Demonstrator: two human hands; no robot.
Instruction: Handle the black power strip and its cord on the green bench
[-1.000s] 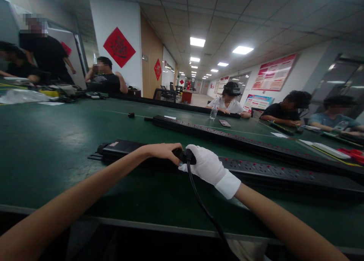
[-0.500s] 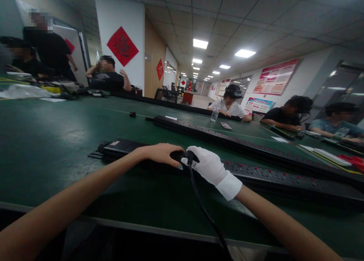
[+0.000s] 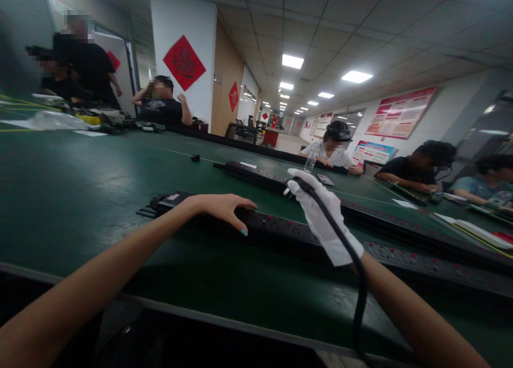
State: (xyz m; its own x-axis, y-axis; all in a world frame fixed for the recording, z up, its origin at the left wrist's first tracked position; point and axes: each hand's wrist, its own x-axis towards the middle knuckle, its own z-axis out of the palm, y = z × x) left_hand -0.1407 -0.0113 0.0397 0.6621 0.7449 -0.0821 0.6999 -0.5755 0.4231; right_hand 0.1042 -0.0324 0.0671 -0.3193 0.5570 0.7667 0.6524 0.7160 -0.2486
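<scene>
While a bottle (image 3: 310,159) stands beyond, the right hand (image 3: 319,205) grips a plug (image 3: 301,184), the left hand (image 3: 223,207) spread over sockets (image 3: 295,229).

Near strip (image 3: 280,230) before far strip (image 3: 256,178), both on table (image 3: 120,165).

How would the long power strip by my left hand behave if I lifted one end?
The power strip looks straight and unbending, so it should probably lift stiffly. Its length suggests the far end would drag or swing. Its broad, flat top makes rolling seem unlikely.
</scene>
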